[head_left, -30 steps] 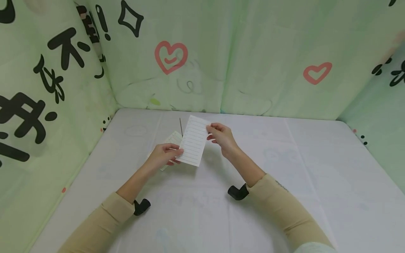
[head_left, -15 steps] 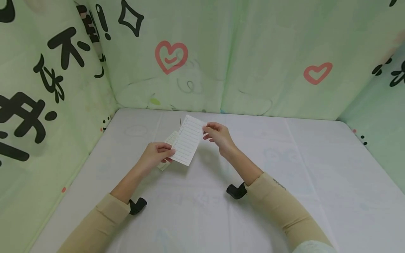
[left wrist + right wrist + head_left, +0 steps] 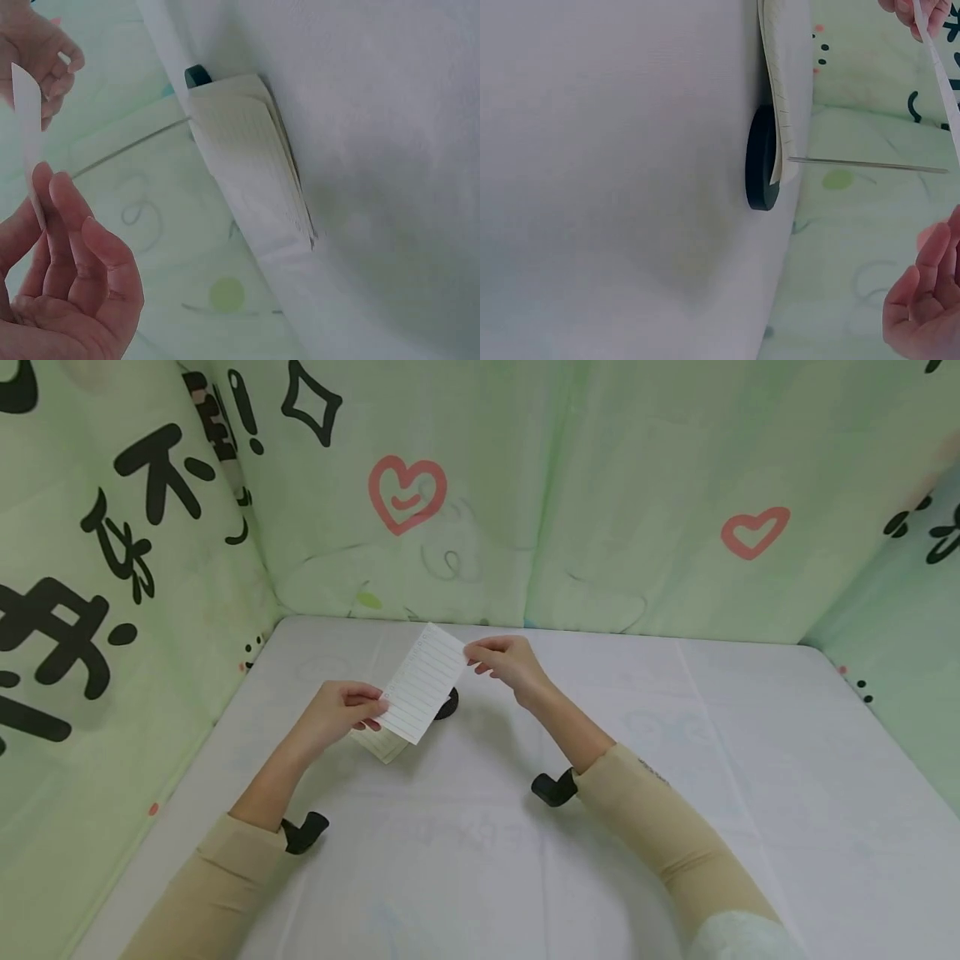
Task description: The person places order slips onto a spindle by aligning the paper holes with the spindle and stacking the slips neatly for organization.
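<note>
In the head view my left hand (image 3: 339, 706) pinches the lower left corner of a lined white paper sheet (image 3: 422, 683). The sheet's upper right edge is held between my right hand's thumb and fingers (image 3: 501, 662). Below the sheet lies a small stack of lined papers (image 3: 244, 142), partly hidden from the head camera. These papers rest on a round black base (image 3: 762, 161). A thin metal rod (image 3: 870, 164) rises from the papers, so this looks like a bill spike. The held sheet hides the rod in the head view.
A white cloth (image 3: 465, 860) covers the table. Pale green curtains (image 3: 630, 485) with printed hearts and black characters enclose the back and sides. A black wrist piece sticks out from each sleeve, one at the left wrist (image 3: 306, 833) and one at the right (image 3: 553, 788).
Both hands have carried the sheet to the left and slightly farther away. The black base has come into view at its right, while the rod has gone out of sight behind it.
</note>
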`<state>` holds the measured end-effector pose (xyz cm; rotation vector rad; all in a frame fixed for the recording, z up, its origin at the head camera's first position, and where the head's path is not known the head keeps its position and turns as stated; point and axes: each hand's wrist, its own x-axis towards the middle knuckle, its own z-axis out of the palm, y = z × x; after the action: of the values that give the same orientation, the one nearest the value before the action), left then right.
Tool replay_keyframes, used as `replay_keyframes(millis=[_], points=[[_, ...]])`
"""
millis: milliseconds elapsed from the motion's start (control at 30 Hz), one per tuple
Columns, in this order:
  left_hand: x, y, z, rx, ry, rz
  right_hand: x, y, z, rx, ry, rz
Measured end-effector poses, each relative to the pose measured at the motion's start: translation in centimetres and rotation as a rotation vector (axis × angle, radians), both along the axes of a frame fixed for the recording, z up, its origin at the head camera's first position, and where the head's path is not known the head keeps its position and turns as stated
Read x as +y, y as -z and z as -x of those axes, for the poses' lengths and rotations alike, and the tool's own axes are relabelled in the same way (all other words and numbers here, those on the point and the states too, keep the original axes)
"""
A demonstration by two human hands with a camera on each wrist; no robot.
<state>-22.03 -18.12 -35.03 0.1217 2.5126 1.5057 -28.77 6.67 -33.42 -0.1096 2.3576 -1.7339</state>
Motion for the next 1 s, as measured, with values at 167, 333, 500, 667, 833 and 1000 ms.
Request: replay_keyframes(millis=[167, 333, 500, 667, 833, 1000], points=[[-1.4, -1.1, 0.5, -0.004, -0.061, -0.005, -1.0, -0.8, 1.1, -0.036, -0.041, -0.037], [-2.5, -1.6, 1.2, -0.006, -0.106, -0.063, -1.8, -1.1, 2.2, -0.125, -0.036, -0.019], [-3.2, -1.5, 1.4, -0.02, -0.12, -0.121, -2.5, -1.2, 2.6, -0.19, -0.029, 0.049], [-3.5, -1.2, 1.5, -0.044, -0.148, -0.139, -3.0, -1.3, 2.8, -0.246, -0.007, 0.088], [-3.7, -1.1, 1.5, -0.052, -0.162, -0.153, -3.4, -1.3, 3.0, -0.266, 0.0, 0.112], [-3.8, -1.0, 1.6, -0.061, -0.167, -0.168, -3.8, -1.4, 3.0, -0.258, -0.002, 0.102]])
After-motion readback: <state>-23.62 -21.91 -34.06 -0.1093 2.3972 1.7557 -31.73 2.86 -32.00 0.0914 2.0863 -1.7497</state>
